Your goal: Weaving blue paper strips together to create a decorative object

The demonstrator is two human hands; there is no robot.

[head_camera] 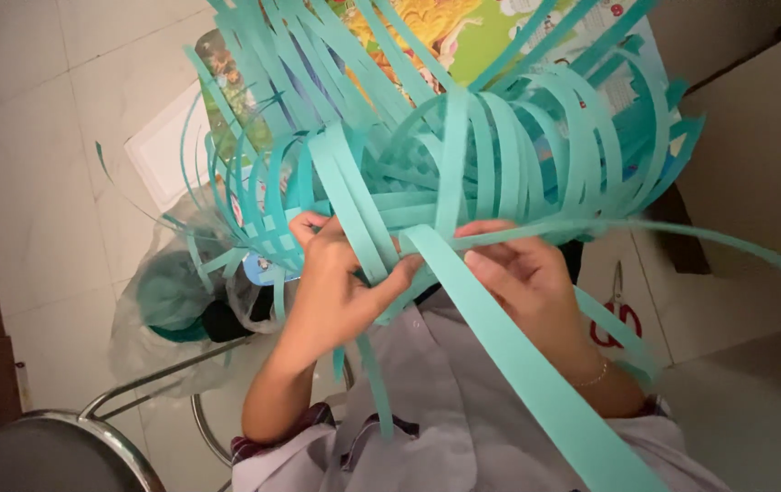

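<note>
Scene: seen from above your head, both of your hands work a woven mass of teal paper strips (pixel 463 155) that fills the upper middle of the frame, held up in front of your pale grey shirt (pixel 445 401).
Left hand (pixel 331 287): closed around a crossing of strips at centre frame — thumb pressed over a band, fingers curled behind it, pinching the weave.
Right hand (pixel 523 273): fingers curled at the base of the loops right of centre, holding a thin strip that runs off to the right edge; a thin bracelet (pixel 596 375) shows at the wrist.
Broad strip (pixel 527 374): starts between your hands and runs down to the lower right, close to the lens.
Doing it well: keep the crossing pinched flat with the left hand while the right feeds one band at a time; slide each strip snug against its neighbour and avoid creasing it — paper this thin would likely kink or tear if tugged.
Plastic bag (pixel 172 301): a clear bag at left of centre on the tiled floor (pixel 44 182), holding a dark green bundle; what else is inside cannot be told.
Nearby: red-handled scissors (pixel 616 314) at right; a bright picture sheet (pixel 463 36) at the top, behind the strips; a metal chair frame (pixel 117 410) at lower left.
</note>
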